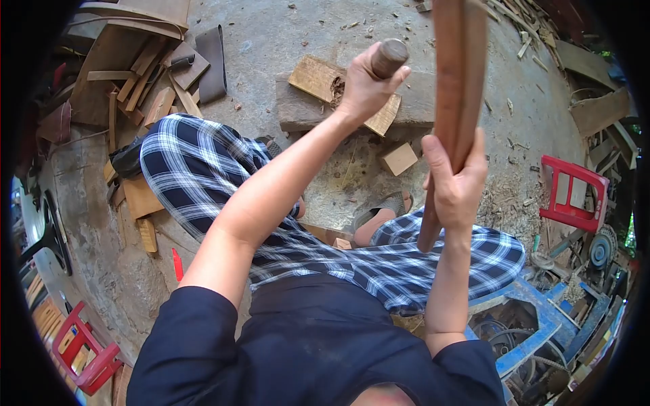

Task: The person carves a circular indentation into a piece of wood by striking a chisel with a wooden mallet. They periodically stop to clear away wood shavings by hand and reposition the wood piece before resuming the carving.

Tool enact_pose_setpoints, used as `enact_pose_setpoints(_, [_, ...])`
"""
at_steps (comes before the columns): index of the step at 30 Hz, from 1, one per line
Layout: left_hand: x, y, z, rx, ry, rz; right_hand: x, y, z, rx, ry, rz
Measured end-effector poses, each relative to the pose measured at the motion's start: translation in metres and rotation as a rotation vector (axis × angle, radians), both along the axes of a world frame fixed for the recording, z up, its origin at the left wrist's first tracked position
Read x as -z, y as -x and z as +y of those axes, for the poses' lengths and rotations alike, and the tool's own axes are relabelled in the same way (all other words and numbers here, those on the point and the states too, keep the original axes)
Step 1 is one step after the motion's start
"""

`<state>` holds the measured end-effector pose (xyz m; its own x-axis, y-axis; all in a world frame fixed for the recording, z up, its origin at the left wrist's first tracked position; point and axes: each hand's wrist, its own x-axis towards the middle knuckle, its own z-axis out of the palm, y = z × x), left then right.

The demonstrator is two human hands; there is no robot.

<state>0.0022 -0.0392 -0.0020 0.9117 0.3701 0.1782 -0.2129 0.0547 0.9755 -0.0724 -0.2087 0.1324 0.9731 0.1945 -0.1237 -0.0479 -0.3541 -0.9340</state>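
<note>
My left hand (365,81) is wrapped round a wooden handle (390,58) with a round end, above a light wood block (315,76). The block has a rough carved hollow and lies across a darker thick board (298,108); the handle's lower end is hidden by my hand. Raised at the right, my right hand (457,179) grips a long reddish-brown wooden bar (460,81), whose top runs out of view. Below the board, a small wood block (399,159) rests on the floor.
Wood offcuts (139,74) are piled at the upper left. A red marker (177,264) lies left of my arm. Red plastic stools (596,196) show at right and lower left. A blue metal frame (535,311) with machine parts stands at the lower right.
</note>
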Motion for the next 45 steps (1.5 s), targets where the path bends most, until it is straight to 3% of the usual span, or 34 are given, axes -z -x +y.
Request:
enact_pose_setpoints(3, [0.0, 0.004, -0.019, -0.049, -0.075, -0.071, -0.005, -0.006, 0.003, -0.009, -0.048, -0.205])
enact_pose_setpoints(5, [0.001, 0.007, -0.029, -0.081, 0.005, -0.068, -0.002, -0.014, 0.004, -0.02, -0.035, -0.324])
enact_pose_setpoints(7, [0.02, 0.002, -0.035, -0.111, 0.056, -0.035, 0.01, -0.022, -0.001, -0.181, 0.364, -0.272])
enact_pose_setpoints(8, [0.026, 0.001, -0.039, -0.129, 0.027, -0.071, 0.009, -0.022, -0.003, -0.167, 0.421, -0.313])
enact_pose_setpoints(11, [0.02, 0.018, -0.04, -0.188, -0.102, -0.04, -0.008, -0.013, -0.004, -0.094, 0.246, -0.153])
enact_pose_setpoints(14, [0.018, 0.015, -0.039, -0.168, -0.334, -0.061, -0.001, -0.008, -0.001, -0.051, 0.166, -0.194])
enact_pose_setpoints(16, [0.022, 0.014, -0.043, -0.11, -0.224, -0.064, 0.005, -0.011, 0.004, -0.085, 0.318, -0.122])
enact_pose_setpoints(17, [0.025, 0.013, -0.043, -0.058, -0.12, -0.052, 0.016, -0.013, -0.001, -0.139, 0.358, -0.231])
enact_pose_setpoints(21, [0.032, 0.005, -0.031, -0.06, 0.005, -0.127, 0.015, 0.001, -0.005, -0.144, 0.29, -0.17])
enact_pose_setpoints(22, [0.023, 0.004, -0.019, -0.14, -0.062, -0.194, 0.014, 0.003, -0.006, -0.114, 0.256, -0.127])
enact_pose_setpoints(25, [-0.001, 0.004, 0.014, -0.272, 0.034, 0.07, 0.019, 0.005, -0.011, -0.068, 0.235, -0.074])
enact_pose_setpoints(27, [-0.002, -0.001, 0.034, -0.399, -0.016, 0.043, 0.022, 0.007, -0.014, -0.064, 0.221, -0.063])
enact_pose_setpoints(33, [-0.021, 0.01, 0.067, -0.404, 0.013, -0.005, 0.027, 0.017, -0.015, -0.057, 0.221, -0.086])
enact_pose_setpoints(35, [-0.002, 0.005, 0.081, -0.297, -0.024, 0.033, 0.027, 0.019, -0.014, -0.045, 0.246, -0.057])
enact_pose_setpoints(37, [0.001, 0.008, 0.079, -0.36, -0.088, 0.021, 0.028, 0.019, -0.014, -0.058, 0.245, -0.097])
enact_pose_setpoints(39, [0.001, 0.012, 0.085, -0.365, -0.36, 0.003, 0.028, 0.02, -0.014, -0.06, 0.237, -0.097])
enact_pose_setpoints(45, [0.001, 0.019, 0.087, -0.377, -0.424, 0.052, 0.027, 0.02, -0.013, -0.078, 0.255, -0.121])
